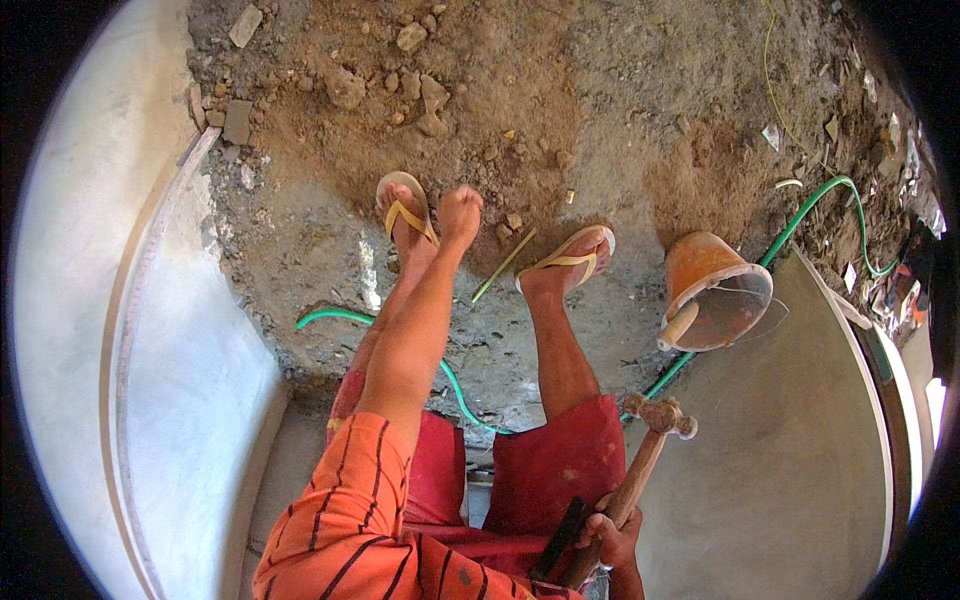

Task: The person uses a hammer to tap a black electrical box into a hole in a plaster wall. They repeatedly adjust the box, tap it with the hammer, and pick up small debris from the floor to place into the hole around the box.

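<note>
right hand (615,535) grasping hammer (638,470), head beside shorts hem (610,425); slack grip could drop it on shin or thinly sandalled foot (545,277). left hand (461,215) near other foot, cannot tell whether clenched.

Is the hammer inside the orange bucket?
No, the person's right hand is holding the hammer, whose head sticks up outside the orange bucket.

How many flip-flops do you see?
2, both being worn: the left flip-flop, beside the left hand, and the right flip-flop, nearer the orange bucket.
</note>
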`<state>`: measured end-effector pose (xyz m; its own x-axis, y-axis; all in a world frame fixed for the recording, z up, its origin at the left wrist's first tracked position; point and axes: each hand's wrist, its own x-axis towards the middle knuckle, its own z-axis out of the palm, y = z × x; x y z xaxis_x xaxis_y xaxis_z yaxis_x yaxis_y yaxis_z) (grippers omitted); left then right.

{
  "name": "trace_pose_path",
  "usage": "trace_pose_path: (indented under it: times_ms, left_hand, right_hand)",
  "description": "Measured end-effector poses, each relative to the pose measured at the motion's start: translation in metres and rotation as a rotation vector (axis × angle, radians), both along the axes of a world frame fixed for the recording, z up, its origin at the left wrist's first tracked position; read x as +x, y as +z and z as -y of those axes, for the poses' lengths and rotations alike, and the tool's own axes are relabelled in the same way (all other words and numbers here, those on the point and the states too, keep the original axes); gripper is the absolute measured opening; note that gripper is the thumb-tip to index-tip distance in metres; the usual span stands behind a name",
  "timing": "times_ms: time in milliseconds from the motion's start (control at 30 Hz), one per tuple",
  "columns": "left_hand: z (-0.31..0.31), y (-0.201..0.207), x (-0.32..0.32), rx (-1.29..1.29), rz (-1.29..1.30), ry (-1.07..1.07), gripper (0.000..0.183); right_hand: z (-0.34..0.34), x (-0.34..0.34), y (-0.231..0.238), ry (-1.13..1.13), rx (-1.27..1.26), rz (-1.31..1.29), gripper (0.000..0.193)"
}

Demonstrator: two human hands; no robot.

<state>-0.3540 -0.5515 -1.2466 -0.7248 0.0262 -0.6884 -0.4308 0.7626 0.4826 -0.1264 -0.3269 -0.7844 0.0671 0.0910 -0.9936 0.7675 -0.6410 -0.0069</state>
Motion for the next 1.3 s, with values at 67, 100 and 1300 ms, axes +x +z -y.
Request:
trace_pose_path:
  times_ms: [67,100,1300]
  left_hand:
    - [0.017,-0.008,0.037,-0.062,0.014,0.02,0.01]
    - [0.016,-0.005,0.048,-0.082,0.026,0.026,0.006]
    - [-0.069,0.03,-0.078,-0.473,0.19,-0.297,0.05]
  right_hand:
    - [-0.003,0.001,-0.001,-0.011,-0.019,-0.014,0.031]
    - [-0.003,0.003,-0.001,-0.012,-0.02,-0.015,0.031]
    - [-0.001,0.025,-0.003,0.014,0.034,0.02,0.031]
